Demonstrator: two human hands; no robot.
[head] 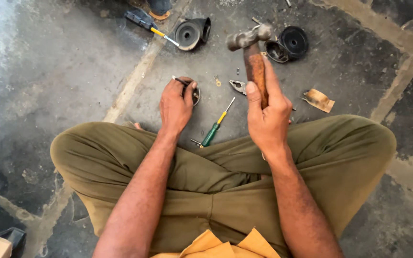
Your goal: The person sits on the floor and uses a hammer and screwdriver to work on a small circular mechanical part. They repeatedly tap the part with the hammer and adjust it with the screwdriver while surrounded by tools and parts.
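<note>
- Hammer (250,48): worn wooden handle, dull grey metal head. Held upright and raised above the floor in the right hand (267,119), head at the top, tilted slightly left.
- Ring (195,94): small round metal part, lying on the concrete floor, pinned under the left hand (176,105), mostly hidden by its fingers.

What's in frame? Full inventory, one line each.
hammer: 1, grey metal head, brown wooden handle, raised in right hand
small round metal part: 1, grey, on floor under left fingers
green screwdriver: 1, green and yellow handle, floor between hands
dark screwdriver: 1, dark handle, yellow collar, top left
black round parts: 3, black, top of floor
pliers: 1, grey, beside hammer handle
tan scrap: 1, tan, right of knee
concrete floor: 1, grey
left hand: 1, on round part
right hand: 1, gripping hammer
</note>
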